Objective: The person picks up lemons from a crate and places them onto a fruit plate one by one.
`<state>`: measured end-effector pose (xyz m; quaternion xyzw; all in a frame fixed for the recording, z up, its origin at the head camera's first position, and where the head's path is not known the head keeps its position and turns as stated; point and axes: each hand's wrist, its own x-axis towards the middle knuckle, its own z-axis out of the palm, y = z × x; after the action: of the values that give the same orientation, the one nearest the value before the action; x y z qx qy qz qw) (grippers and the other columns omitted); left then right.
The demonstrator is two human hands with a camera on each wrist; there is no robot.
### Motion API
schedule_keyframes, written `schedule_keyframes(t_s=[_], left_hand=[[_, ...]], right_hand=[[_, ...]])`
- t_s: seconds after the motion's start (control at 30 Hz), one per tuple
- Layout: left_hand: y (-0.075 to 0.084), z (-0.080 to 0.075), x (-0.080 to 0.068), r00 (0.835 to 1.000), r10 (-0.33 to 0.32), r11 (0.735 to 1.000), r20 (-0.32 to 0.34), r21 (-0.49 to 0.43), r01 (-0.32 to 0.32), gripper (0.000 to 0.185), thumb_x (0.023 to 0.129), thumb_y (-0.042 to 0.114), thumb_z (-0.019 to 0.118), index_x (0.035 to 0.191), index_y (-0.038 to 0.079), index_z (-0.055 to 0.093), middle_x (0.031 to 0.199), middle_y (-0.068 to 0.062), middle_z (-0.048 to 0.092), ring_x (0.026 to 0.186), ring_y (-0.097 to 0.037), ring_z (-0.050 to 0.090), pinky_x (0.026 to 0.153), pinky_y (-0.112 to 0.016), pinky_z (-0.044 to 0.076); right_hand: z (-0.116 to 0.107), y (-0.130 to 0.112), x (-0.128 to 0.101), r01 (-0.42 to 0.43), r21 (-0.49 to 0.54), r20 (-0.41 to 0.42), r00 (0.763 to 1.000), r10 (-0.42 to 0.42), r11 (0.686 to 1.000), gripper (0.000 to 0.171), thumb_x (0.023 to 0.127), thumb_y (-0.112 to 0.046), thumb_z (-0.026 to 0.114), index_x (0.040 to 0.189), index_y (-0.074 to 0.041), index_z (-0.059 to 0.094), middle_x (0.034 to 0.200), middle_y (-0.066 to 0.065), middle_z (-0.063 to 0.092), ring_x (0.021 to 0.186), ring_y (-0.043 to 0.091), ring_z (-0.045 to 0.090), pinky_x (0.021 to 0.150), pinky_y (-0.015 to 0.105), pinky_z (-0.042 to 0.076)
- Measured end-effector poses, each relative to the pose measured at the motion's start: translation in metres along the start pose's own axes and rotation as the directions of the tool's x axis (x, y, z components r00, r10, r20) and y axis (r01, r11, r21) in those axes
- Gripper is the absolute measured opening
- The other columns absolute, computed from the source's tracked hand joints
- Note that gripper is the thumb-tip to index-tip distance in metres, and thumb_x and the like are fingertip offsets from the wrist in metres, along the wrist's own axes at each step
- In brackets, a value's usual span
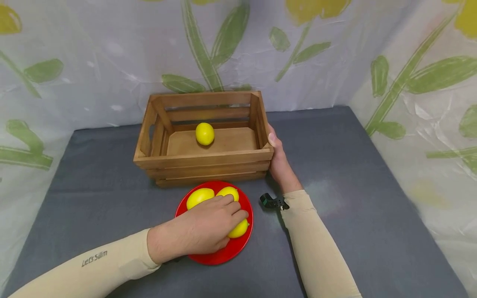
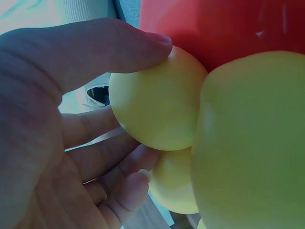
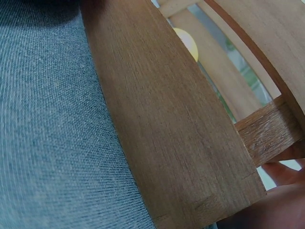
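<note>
My left hand (image 1: 212,223) reaches over a red plate (image 1: 212,259) of lemons. In the left wrist view its thumb presses on one lemon (image 2: 159,105) while the fingers curl round behind it. That lemon shows at the right of the hand in the head view (image 1: 238,229). Two more lemons lie at the plate's far side, one at left (image 1: 200,197) and one beyond the knuckles (image 1: 228,192). My right hand (image 1: 280,161) grips the right end of a wooden crate (image 1: 208,158), its fingers partly hidden by the slats. A single lemon (image 1: 205,134) sits inside the crate.
Grey cloth (image 1: 335,178) covers the table, and the plate stands right in front of the crate. A white curtain (image 1: 123,62) printed with yellow flowers hangs behind and at the sides. On the right wrist is a small black camera mount (image 1: 273,202).
</note>
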<state>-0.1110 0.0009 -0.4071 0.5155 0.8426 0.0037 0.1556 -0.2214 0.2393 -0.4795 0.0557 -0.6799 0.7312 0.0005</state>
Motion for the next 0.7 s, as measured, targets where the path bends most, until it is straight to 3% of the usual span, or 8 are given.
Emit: schedule_keyframes(t_s=[0.23,0.43,0.7], left_hand=[[0.001,-0.005,-0.003,1.000,0.008,1.000,-0.011,-0.025,-0.008,0.070,0.083,0.037,0.091,0.144,0.017,0.063,0.133,0.000,0.068,0.123,-0.017,0.057,0.112,-0.036,0.053],[-0.001,-0.014,-0.008,0.999,0.024,0.999,-0.048,-0.024,-0.025,0.065,0.089,0.041,0.087,0.144,0.016,0.063,0.134,0.001,0.068,0.124,-0.018,0.057,0.113,-0.037,0.053],[-0.012,-0.052,-0.013,0.994,0.033,0.999,-0.101,-0.024,-0.035,0.061,0.093,0.043,0.083,0.145,0.017,0.064,0.133,0.002,0.069,0.118,-0.018,0.058,0.110,-0.038,0.053]], right_hand=[[0.000,-0.002,-0.001,0.006,-0.010,0.011,1.000,-0.006,1.000,0.097,0.094,-0.073,0.032,0.175,-0.022,0.015,0.177,0.013,0.018,0.158,0.038,0.023,0.129,0.067,0.019],[0.000,-0.001,0.001,0.014,-0.003,0.019,1.000,-0.014,1.000,0.101,0.092,-0.078,0.035,0.175,-0.023,0.014,0.177,0.012,0.017,0.158,0.037,0.023,0.129,0.067,0.019],[0.000,0.000,-0.001,0.006,0.000,0.011,1.000,-0.006,1.000,0.101,0.092,-0.078,0.035,0.175,-0.024,0.015,0.177,0.012,0.017,0.158,0.037,0.023,0.128,0.067,0.020]])
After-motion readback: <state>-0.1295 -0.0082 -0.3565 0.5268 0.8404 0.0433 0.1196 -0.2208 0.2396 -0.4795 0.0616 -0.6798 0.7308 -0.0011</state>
